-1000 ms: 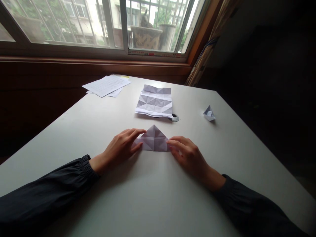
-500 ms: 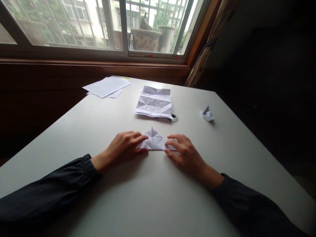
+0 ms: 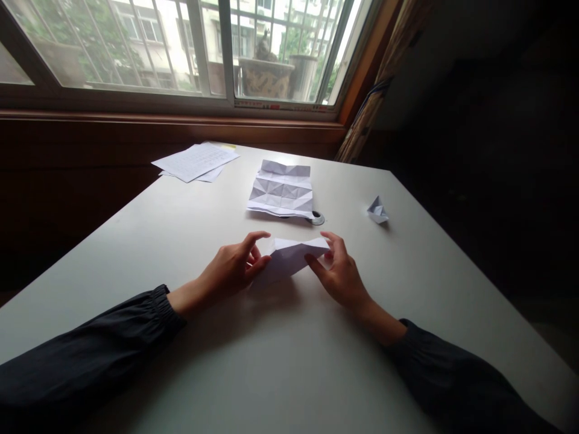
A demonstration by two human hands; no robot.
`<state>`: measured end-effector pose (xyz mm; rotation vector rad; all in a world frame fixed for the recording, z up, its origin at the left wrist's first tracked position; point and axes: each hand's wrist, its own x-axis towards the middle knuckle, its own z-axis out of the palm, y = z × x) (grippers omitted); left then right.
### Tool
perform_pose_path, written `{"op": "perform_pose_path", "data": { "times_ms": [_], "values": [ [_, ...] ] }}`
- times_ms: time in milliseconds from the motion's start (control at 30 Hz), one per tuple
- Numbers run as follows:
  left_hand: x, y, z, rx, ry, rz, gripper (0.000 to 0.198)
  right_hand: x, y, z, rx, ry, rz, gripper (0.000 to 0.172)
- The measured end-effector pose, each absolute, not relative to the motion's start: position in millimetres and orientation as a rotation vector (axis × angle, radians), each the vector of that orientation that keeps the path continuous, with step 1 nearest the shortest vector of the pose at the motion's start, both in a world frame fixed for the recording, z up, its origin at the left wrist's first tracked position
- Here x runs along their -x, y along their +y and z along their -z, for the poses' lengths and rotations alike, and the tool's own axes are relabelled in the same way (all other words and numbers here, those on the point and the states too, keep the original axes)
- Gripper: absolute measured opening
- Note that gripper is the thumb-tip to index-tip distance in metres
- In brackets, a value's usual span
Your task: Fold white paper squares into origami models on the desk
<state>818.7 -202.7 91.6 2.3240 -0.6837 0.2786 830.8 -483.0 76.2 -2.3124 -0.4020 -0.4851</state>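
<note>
Fingers (image 3: 338, 243) around folded paper (image 3: 289, 259), white table (image 3: 280, 361) beneath, window (image 3: 228, 54) beyond.

a white table (image 3: 280, 367) fills most of the foreground, its far end near a wide window (image 3: 228, 72) in a metal frame (image 3: 181, 103). a brown wooden sill (image 3: 181, 125) runs beneath, above dark panelling (image 3: 90, 150). bars (image 3: 163, 39) stand outside, with a pot (image 3: 266, 79), leaves (image 3: 85, 36) and a pale building (image 3: 209, 24) beyond. a patterned curtain (image 3: 362, 125) hangs tied at the right. daylight comes from the window; the room (image 3: 488, 181) to the right is deep in shadow.
</note>
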Motion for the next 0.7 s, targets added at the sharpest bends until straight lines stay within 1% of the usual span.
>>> {"op": "perform_pose_path", "data": {
  "times_ms": [33, 67, 133, 167, 233, 367, 467, 533, 700],
  "values": [
    [-818.3, -203.3, -92.0, -2.295, -0.663, -0.252, 0.046, -830.2, -481.5, -75.9, 2.335, -0.411, 0.487, 0.063],
    [-818.0, -203.6, -92.4, -2.27, -0.652, -0.231, 0.048, -829.4, -480.3, -75.7, 2.361, -0.447, 0.492, 0.058],
    [-817.8, -203.3, -93.0, -2.237, -0.649, -0.197, 0.05, -827.6, -478.9, -75.8, 2.407, -0.566, 0.501, 0.041],
    [-817.8, -202.9, -93.1, -2.228, -0.654, -0.186, 0.05, -826.7, -478.8, -75.8, 2.421, -0.623, 0.506, 0.034],
    [-818.1, -202.0, -92.9, -2.221, -0.666, -0.157, 0.046, -825.5, -479.5, -75.7, 2.427, -0.693, 0.507, 0.027],
    [-818.7, -200.9, -93.0, -2.24, -0.662, -0.127, 0.034, -824.3, -482.4, -76.8, 2.388, -0.711, 0.515, 0.022],
    [-817.9, -200.6, -96.6, -2.287, -0.643, -0.122, 0.029, -823.3, -483.5, -79.5, 2.345, -0.722, 0.493, 0.021],
    [-816.9, -200.1, -99.8, -2.319, -0.642, -0.13, 0.03, -822.8, -483.7, -80.7, 2.335, -0.73, 0.464, 0.022],
    [-815.2, -195.7, -101.0, -2.436, -0.67, -0.181, 0.041, -821.7, -484.5, -77.9, 2.364, -0.75, 0.401, 0.025]
  ]
}}
